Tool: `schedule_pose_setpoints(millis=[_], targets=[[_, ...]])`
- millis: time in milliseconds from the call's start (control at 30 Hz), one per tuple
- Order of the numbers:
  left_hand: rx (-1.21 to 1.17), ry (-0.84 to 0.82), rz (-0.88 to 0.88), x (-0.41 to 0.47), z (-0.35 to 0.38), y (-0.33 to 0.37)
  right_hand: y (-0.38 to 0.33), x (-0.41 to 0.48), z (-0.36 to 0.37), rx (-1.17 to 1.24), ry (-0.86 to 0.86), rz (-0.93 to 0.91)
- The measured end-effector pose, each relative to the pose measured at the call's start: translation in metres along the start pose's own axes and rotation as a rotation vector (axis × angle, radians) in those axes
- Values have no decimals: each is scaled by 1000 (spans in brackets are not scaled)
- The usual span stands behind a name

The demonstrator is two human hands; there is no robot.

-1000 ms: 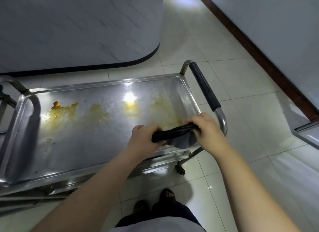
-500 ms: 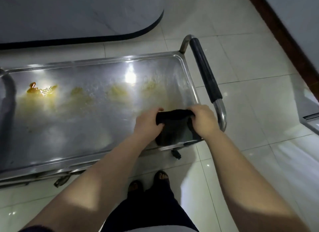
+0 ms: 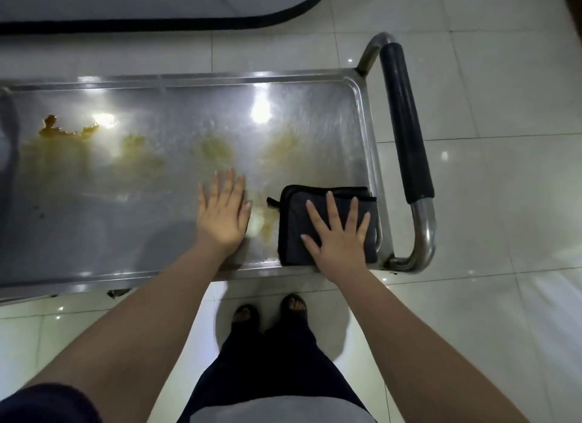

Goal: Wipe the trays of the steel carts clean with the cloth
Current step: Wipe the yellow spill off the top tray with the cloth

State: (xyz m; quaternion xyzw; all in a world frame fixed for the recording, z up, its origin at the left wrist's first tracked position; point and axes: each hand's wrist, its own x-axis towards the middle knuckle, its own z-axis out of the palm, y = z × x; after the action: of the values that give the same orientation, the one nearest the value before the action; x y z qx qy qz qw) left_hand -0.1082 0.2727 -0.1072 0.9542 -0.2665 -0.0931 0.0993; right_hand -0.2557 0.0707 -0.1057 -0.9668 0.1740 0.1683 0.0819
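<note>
The folded dark grey cloth point(image 3: 293, 216) was held up in both hands; now it lies in the near right corner of the shiny steel tray point(image 3: 151, 208), under the flat, spread right hand point(image 3: 338, 233), and the left hand point(image 3: 222, 216) lies flat beside it (wiping can start, yellow stains point(image 3: 67, 132) wait)

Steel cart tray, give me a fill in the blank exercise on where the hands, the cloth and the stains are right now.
1. The right hand presses flat on the folded dark ____.
2. The left hand is spread open over the tray, holding ____.
3. The thickest orange stain sits toward the tray's ____ end.
4. The black handle is at the tray's ____ end.
Missing words: cloth; nothing; left; right.
</note>
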Motion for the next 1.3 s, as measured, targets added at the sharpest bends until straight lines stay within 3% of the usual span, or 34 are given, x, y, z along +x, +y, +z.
schedule_pose_setpoints(millis=[267,600,833,1033,1300], targets=[[35,-81,-48,29,13,0,1,26,12,-25,-21,43],[47,-50,-51,29,20,-1,1,231,-63,-18,4,58],[47,-13,-37,34,19,-1,-3,278,-82,-28,28,47],[-16,24,-37,32,18,0,-2,225,-64,-9,-6,-12],[16,28,-52,30,20,-1,-8,31,13,10,61,-73]])
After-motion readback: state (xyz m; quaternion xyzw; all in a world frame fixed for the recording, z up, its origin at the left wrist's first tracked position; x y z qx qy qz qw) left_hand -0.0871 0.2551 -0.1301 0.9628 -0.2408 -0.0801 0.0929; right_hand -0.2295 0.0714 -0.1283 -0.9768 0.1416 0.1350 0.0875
